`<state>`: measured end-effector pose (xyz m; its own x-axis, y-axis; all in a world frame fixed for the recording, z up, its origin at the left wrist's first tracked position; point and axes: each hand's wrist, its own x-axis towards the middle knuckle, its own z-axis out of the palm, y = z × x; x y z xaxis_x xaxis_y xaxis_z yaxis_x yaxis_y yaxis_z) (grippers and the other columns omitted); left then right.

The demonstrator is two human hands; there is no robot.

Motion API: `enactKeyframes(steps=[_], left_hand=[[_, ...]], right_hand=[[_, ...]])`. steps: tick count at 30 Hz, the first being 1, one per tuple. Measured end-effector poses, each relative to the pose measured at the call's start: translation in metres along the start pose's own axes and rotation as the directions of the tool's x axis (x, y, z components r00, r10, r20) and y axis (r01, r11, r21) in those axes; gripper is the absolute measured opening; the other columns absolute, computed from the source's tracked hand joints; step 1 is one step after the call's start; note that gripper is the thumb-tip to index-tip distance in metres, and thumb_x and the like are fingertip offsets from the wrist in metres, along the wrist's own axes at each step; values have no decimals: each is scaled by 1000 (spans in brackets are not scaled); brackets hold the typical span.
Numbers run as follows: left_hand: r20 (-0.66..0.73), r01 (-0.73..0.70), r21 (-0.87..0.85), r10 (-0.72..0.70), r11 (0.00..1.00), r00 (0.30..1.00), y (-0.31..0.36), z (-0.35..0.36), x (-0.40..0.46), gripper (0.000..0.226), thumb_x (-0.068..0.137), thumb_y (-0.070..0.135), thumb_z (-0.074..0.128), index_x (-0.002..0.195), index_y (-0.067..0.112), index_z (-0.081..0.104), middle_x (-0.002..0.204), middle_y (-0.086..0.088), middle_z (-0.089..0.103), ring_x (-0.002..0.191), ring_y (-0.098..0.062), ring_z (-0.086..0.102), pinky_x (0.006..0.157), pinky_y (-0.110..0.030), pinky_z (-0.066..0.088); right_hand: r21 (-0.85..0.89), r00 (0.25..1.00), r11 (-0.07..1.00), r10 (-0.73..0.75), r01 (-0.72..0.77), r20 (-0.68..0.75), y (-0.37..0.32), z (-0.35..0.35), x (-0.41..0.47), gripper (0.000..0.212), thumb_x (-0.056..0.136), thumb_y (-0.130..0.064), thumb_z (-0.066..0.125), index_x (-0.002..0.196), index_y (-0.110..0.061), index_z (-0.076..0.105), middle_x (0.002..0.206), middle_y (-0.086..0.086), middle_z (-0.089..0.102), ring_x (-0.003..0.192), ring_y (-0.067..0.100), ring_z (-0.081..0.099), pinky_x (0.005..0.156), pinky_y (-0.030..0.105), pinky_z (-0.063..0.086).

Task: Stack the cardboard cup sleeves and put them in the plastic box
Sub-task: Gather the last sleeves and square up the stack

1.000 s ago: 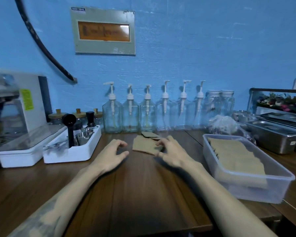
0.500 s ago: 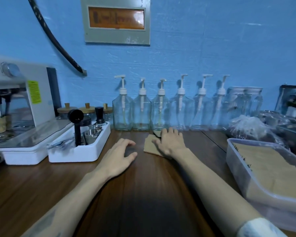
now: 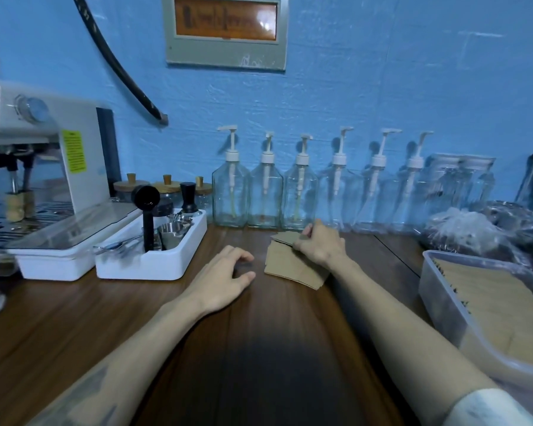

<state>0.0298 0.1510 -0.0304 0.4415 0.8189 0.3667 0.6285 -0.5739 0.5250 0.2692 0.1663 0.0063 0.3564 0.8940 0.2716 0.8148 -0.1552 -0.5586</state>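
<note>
A small pile of flat brown cardboard cup sleeves (image 3: 290, 267) lies on the wooden counter in front of the pump bottles. My right hand (image 3: 319, 245) is on the pile's far end, its fingers pinching a loose sleeve (image 3: 285, 238) at the back. My left hand (image 3: 225, 276) rests on the counter just left of the pile, fingers loosely curled, holding nothing. The clear plastic box (image 3: 440, 298) stands at the right edge, with several sleeves (image 3: 486, 305) laid inside it.
A row of glass pump bottles (image 3: 265, 196) lines the blue wall. A white tray of coffee tools (image 3: 154, 245) and an espresso machine (image 3: 40, 179) stand at the left. Crumpled plastic bags (image 3: 471, 232) lie behind the box.
My right hand reached farther back over the pile and took hold of the loose sleeve behind it. My left hand stayed beside the pile. The view shifted left.
</note>
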Motion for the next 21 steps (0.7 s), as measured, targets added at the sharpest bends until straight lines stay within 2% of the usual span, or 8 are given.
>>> enactKeyframes(steps=[4, 6, 8, 11, 14, 17, 19, 21], left_hand=[[-35, 31, -115, -36, 993, 999, 4, -2, -1, 31, 94, 26, 64, 124, 19, 59, 116, 4, 54, 109, -7, 54, 92, -17, 36], [-50, 55, -166, -64, 985, 997, 5, -3, -2, 33, 93, 24, 65, 125, 17, 57, 116, 1, 57, 106, -10, 55, 97, -24, 41], [-54, 86, -221, -100, 971, 994, 4, -4, -2, 41, 93, 27, 65, 131, 18, 51, 117, 0, 58, 105, -12, 56, 97, -26, 43], [-42, 97, -317, -116, 943, 992, 4, -5, -3, 57, 94, 35, 64, 142, 20, 37, 115, 5, 57, 105, -10, 58, 91, -24, 42], [-22, 65, -416, -81, 907, 996, 6, -5, -4, 65, 93, 34, 65, 147, 21, 30, 113, 8, 57, 104, -8, 59, 90, -23, 45], [-30, 13, -437, -29, 899, 999, 2, -4, -6, 62, 91, 28, 69, 144, 30, 37, 110, -5, 63, 101, -17, 64, 91, -31, 52], [-46, -27, -433, 8, 901, 999, 1, -5, -8, 49, 90, 20, 70, 131, 36, 49, 108, -12, 66, 99, -24, 66, 90, -38, 53], [-47, -56, -471, 38, 880, 998, 3, -7, -10, 36, 90, 10, 68, 116, 32, 58, 107, -10, 68, 94, -24, 66, 82, -35, 54]], right_hand=[[320, 994, 943, -106, 93, 24, 0, -17, -21, 38, 73, -9, 79, 101, -21, 56, 102, 3, 61, 90, 19, 59, 76, 27, 47], [387, 988, 911, -153, 141, 2, -1, -27, -35, 42, 74, 2, 77, 110, -14, 63, 87, -4, 56, 72, 12, 53, 71, 25, 47], [424, 982, 890, -188, 168, 6, -1, -34, -48, 44, 74, 4, 77, 112, -16, 66, 88, -5, 58, 64, 11, 48, 75, 29, 51], [425, 964, 878, -263, 222, 40, 1, -35, -72, 51, 73, 3, 78, 106, -33, 63, 118, 5, 61, 76, 20, 57, 85, 32, 52], [440, 926, 848, -366, 294, 88, -2, -29, -93, 57, 71, 9, 76, 108, -33, 62, 121, -1, 51, 82, 19, 57, 75, 25, 52], [421, 889, 838, -437, 346, 140, -5, -25, -102, 59, 69, 13, 74, 112, -26, 59, 121, -4, 48, 83, -4, 48, 73, 11, 39], [409, 880, 834, -456, 370, 134, -4, -22, -102, 62, 69, 14, 71, 116, -25, 57, 123, -4, 48, 96, -4, 49, 81, 14, 40], [451, 882, 814, -458, 366, 112, -3, -20, -101, 65, 73, 18, 63, 121, -25, 56, 127, -3, 48, 109, 6, 54, 89, 24, 50]])
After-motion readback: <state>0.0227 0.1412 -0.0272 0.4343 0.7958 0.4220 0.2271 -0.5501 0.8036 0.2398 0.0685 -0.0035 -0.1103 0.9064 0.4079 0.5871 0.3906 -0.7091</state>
